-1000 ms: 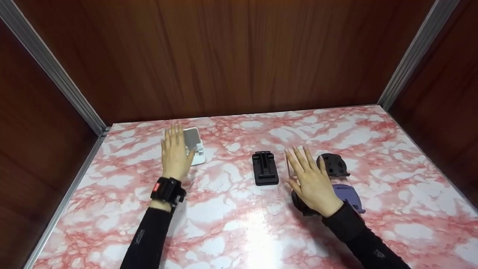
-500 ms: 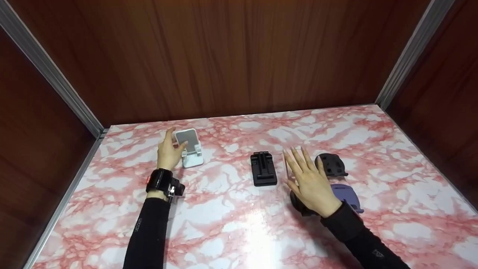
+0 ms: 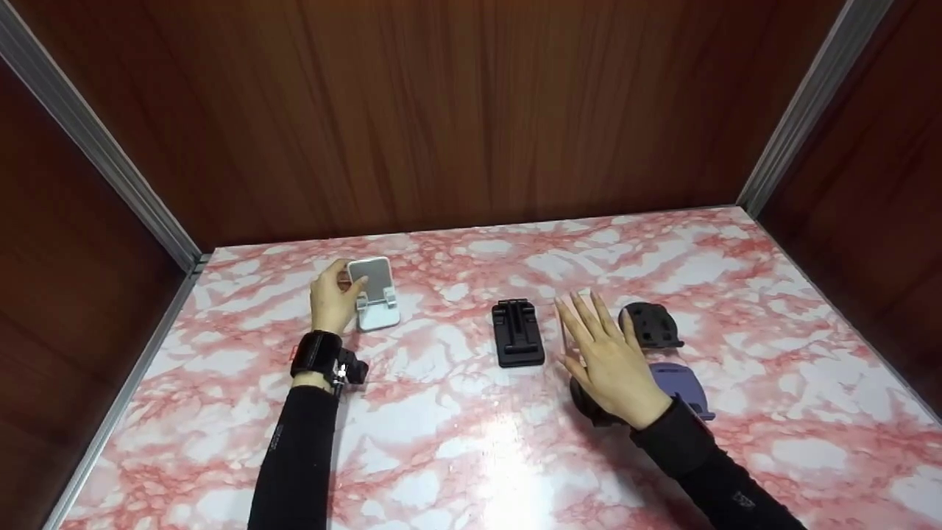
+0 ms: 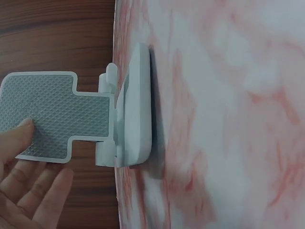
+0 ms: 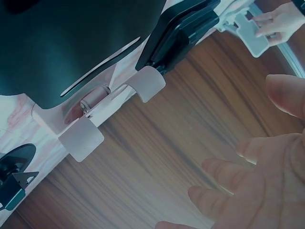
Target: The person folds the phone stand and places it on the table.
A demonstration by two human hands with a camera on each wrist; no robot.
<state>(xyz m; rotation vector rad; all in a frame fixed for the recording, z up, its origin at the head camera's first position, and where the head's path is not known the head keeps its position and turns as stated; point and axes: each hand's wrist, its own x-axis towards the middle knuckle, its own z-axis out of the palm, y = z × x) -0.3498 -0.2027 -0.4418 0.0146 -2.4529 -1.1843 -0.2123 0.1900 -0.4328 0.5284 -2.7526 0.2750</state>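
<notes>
My left hand (image 3: 333, 298) pinches the grey padded plate of a white phone stand (image 3: 379, 316) at the table's back left. In the left wrist view, the thumb lies on the textured pad (image 4: 86, 109) and the fingers are behind it. The plate stands raised from its base (image 4: 140, 105), which rests on the table. My right hand (image 3: 611, 364) is spread flat with straight fingers above several stands and grips nothing. Beneath it, a pale stand with two lips (image 5: 82, 138) shows in the right wrist view, mostly hidden from the head view.
A black folded phone stand (image 3: 518, 335) lies mid-table. Around the right hand are a black rounded stand (image 3: 651, 326), a purple stand (image 3: 678, 386) and a partly covered dark one (image 3: 585, 401). Wood-grain panels (image 3: 471, 110) enclose the marbled table (image 3: 427, 442).
My left hand has gone from lying flat over the white stand's left side to pinching its plate, and the plate now stands raised. The right hand stays about where it was.
</notes>
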